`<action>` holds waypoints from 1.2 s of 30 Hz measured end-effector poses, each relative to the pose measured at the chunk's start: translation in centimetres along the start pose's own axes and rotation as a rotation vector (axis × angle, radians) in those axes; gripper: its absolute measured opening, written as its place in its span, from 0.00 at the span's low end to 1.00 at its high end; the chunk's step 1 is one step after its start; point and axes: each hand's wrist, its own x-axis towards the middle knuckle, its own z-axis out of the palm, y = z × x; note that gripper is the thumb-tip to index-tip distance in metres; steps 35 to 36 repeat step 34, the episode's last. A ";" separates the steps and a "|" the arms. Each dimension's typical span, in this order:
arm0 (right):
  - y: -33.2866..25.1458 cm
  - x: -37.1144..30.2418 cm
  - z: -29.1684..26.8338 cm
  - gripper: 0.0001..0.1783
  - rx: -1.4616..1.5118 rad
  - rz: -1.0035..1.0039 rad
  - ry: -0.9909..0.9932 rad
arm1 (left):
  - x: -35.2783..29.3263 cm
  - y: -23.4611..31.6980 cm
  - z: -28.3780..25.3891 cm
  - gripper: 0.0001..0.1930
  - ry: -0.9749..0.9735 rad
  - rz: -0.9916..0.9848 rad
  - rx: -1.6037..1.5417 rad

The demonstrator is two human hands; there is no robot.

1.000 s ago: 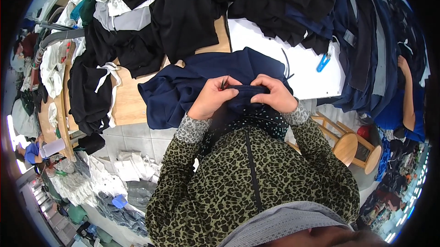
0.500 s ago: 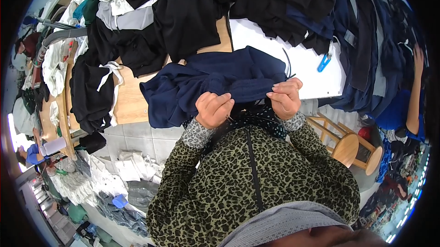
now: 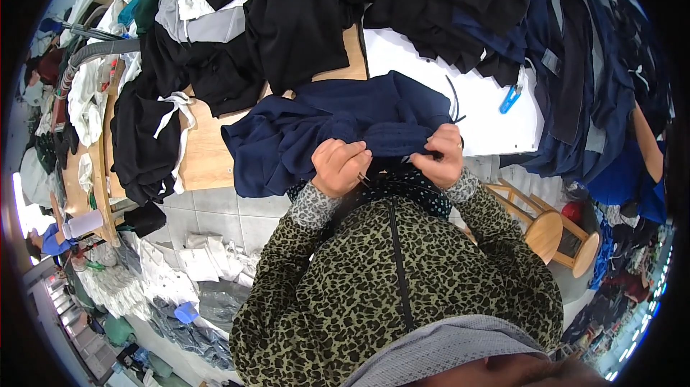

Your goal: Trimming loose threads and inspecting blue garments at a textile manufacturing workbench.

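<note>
A navy blue garment point(image 3: 287, 125) lies bunched on the table's front edge, with a gathered waistband-like strip point(image 3: 395, 140) facing me. My left hand point(image 3: 341, 168) is closed on the near edge of that strip. A thin metal tip point(image 3: 364, 180) of some tool pokes out below its fingers; the rest is hidden in the palm. At the strip's right end my right hand point(image 3: 441, 155) has its fingers curled against the cloth, the thumb bent below with a dark gap beside the index finger. A dark drawstring point(image 3: 457, 103) sticks up beyond this hand.
Black garments point(image 3: 302, 28) are heaped along the far side. On the white board point(image 3: 496, 125) rests a blue thread snipper point(image 3: 510, 99). Navy garments point(image 3: 575, 85) hang over the right side. Wooden stools point(image 3: 544, 236) stand at lower right. Another person's arm point(image 3: 648, 146) shows at far right.
My right hand has shifted slightly left and down along the strip, its thumb now parted from the index finger. My left hand keeps its grip. At far right, the other person's arm has lowered.
</note>
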 end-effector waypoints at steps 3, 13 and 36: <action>0.2 0.6 0.0 0.18 -0.051 -0.039 -0.121 | 0.3 0.2 0.1 0.12 -0.035 0.001 0.006; -0.4 -1.1 2.1 0.16 -0.259 0.170 0.018 | 0.5 0.3 0.9 0.10 -0.030 0.085 0.047; -3.7 0.3 3.5 0.06 0.869 1.198 0.413 | 1.2 0.2 2.9 0.09 -0.017 0.082 0.084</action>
